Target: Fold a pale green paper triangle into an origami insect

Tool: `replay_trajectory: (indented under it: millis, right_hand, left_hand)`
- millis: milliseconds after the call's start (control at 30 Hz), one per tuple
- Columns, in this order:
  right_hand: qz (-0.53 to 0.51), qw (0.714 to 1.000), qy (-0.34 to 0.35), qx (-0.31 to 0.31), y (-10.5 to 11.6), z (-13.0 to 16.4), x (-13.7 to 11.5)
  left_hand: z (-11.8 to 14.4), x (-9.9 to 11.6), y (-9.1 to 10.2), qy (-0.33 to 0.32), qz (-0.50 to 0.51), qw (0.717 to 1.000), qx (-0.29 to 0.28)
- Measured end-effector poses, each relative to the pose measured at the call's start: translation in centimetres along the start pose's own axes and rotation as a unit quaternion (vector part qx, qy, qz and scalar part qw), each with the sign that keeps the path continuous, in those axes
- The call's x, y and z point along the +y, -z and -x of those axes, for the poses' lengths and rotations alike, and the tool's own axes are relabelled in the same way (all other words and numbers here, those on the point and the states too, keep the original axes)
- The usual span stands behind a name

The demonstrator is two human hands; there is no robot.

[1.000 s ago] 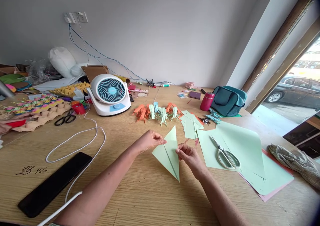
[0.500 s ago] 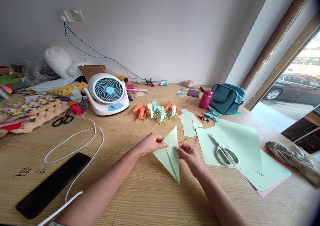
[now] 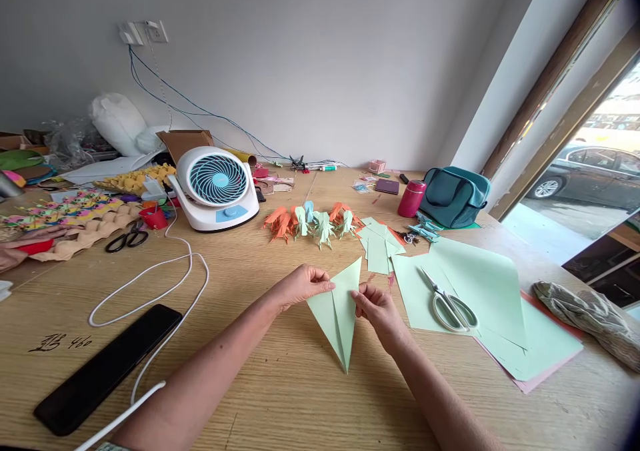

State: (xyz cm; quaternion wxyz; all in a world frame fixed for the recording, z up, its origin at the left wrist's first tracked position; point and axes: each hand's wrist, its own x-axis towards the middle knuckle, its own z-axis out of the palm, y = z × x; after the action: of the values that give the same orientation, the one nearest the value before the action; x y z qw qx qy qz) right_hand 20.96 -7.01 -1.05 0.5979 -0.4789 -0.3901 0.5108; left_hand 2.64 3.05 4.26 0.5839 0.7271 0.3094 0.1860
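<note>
folded paper (image 3: 338, 311): pale green | paper sheets (image 3: 480, 291): pale green over pink | scissors (image 3: 449, 304): white handles | fan (image 3: 216, 188): white, teal grille | flask (image 3: 411, 199): magenta | bag (image 3: 454, 198): teal | tabletop (image 3: 280, 391): light wood grain | phone (image 3: 107, 366): black

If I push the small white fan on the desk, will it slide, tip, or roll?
The fan sits on a flat wide base, so it would probably slide, not roll. Its round head looks tall above the base, so a high push might tip it. Its white cord may drag.
</note>
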Motion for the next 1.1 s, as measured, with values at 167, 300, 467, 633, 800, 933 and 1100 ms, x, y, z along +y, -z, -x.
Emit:
replay_trajectory:
  millis: [167, 300, 467, 633, 800, 933, 1100]
  right_hand:
    - [-0.050, 0.998, 0.007, 0.033, 0.0, 0.0, -0.3]
    - [-0.092, 0.993, 0.013, 0.066, 0.3, 0.0, -0.4]
    - [-0.141, 0.985, 0.015, 0.095, 0.4, 0.0, -0.3]
    - [-0.158, 0.982, 0.017, 0.105, 0.3, -0.1, -0.3]
    - [-0.169, 0.977, 0.028, 0.127, 0.5, -0.2, -0.5]
    - [-0.176, 0.972, 0.036, 0.149, 0.9, -0.4, -0.6]
    - [-0.182, 0.966, 0.043, 0.179, 1.4, -0.7, -0.7]
  left_hand:
    - [0.0, -0.3, 0.2, 0.031, 0.074, 0.997, -0.007]
    - [0.0, -0.3, 0.0, 0.065, 0.119, 0.991, 0.004]
    - [-0.3, -1.1, -1.1, 0.080, 0.108, 0.991, -0.027]
    - [-0.6, -1.8, -1.8, 0.075, 0.069, 0.995, -0.007]
    - [-0.5, -1.5, -1.8, 0.080, 0.050, 0.995, 0.014]
    - [-0.4, -1.5, -1.7, 0.068, 0.052, 0.996, 0.013]
    - [-0.9, -2.3, -1.2, 0.060, 0.059, 0.996, 0.021]
